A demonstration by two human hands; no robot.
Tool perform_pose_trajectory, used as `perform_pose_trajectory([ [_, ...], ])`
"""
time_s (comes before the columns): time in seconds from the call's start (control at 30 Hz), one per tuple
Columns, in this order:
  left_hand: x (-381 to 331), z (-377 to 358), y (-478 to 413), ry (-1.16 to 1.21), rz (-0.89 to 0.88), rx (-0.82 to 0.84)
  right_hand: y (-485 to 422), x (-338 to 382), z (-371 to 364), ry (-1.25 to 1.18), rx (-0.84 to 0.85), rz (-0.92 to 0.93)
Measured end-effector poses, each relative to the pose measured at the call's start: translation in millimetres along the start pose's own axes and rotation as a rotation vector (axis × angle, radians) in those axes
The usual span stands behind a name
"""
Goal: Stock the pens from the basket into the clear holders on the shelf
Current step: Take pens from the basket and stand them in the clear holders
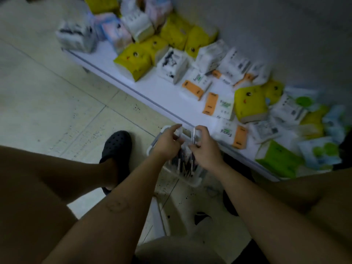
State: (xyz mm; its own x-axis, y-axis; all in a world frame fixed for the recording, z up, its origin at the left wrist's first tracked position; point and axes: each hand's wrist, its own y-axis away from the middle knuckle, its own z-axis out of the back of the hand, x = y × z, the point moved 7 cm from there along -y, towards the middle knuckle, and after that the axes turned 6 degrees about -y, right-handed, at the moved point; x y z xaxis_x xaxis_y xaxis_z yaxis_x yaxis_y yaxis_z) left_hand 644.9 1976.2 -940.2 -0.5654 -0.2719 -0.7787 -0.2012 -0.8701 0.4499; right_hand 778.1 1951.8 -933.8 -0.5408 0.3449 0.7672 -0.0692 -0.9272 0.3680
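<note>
tiled floor (57, 92) by a low white shelf (162, 92)
pens (182, 164) lie in the basket (198, 180) on the floor; right hand (205, 147) pinches one pen (194, 136) upright, left hand (167, 141) curls beside it, hold unclear; tissue packs (137, 60) crowd the shelf.

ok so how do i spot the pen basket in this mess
Find the low white shelf piled with tissue packs, then drop to the tiled floor at its front edge. The basket sits there under the left hand and right hand, beside a dark clog. Unlike the packs, it is a white-rimmed tub holding dark pens.
</note>
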Motion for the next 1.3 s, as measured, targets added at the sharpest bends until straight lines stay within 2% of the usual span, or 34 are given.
perform_pose_trajectory([
  [0.13,-51.7,17.1,24.8,0.079,-0.145,-0.023,24.3,37.5,43.0,-0.074,-0.137,0.103],
  [0.27,-110.5,42.6,49.6,0.106,-0.314,-0.085,50.6,70.4,71.1,-0.171,-0.186,0.155],
  [0.5,-206.5,81.7,84.3,0.167,-0.487,-0.107,84.0,129.7,135.5,-0.407,-0.325,0.276],
  [0.67,-278.7,90.2,110.6,0.162,-0.630,-0.047,115.7,184.3,205.4,-0.437,-0.434,0.482],
  [1.03,-432.1,104.6,197.5,0.084,-1.022,-0.094,214.5,271.5,327.3,-0.345,-0.627,0.819],
  [1.3,-524.0,102.1,244.2,0.000,-1.205,-0.165,260.0,304.8,406.5,-0.296,-0.773,0.935],
])
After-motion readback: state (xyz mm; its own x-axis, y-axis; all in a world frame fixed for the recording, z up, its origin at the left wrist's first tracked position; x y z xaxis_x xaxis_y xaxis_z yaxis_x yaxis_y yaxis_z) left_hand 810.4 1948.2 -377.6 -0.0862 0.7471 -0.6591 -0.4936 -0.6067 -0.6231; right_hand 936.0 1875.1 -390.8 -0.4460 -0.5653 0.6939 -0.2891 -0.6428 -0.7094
